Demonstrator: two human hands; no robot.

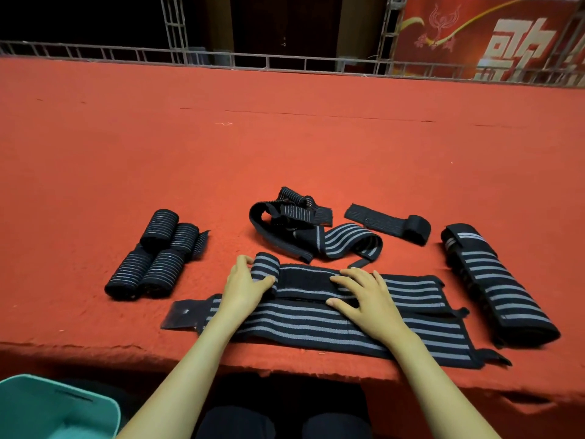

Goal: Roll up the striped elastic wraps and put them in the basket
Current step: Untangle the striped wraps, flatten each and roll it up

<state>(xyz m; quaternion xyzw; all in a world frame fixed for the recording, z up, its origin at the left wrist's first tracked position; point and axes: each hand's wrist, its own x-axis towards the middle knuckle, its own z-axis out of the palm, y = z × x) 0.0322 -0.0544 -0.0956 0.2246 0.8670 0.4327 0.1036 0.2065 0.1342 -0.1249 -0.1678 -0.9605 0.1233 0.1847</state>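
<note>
A striped wrap (408,288) lies flat across the lower middle of the frame on the red-covered desk (285,147). Its left end is already wound into a small roll (265,268). The left hand (245,282) grips that roll, thumb on the near side and fingers curled over its left end. The right hand (364,296) lies flat on the wrap's black fastening patch with its fingers spread and straight, pressing it down.

A second flat wrap (316,327) lies just nearer the desk's front edge, partly under both wrists. To the left, four finished rolls (158,255) sit bunched together. Above the hands is a tangled heap of wraps (300,226), and to its right a black strap (389,223) rolled at one end. A folded wrap (493,286) lies at the right. The teal basket (104,407) shows in the lower left corner, below the desk's edge and well apart from the wraps.
</note>
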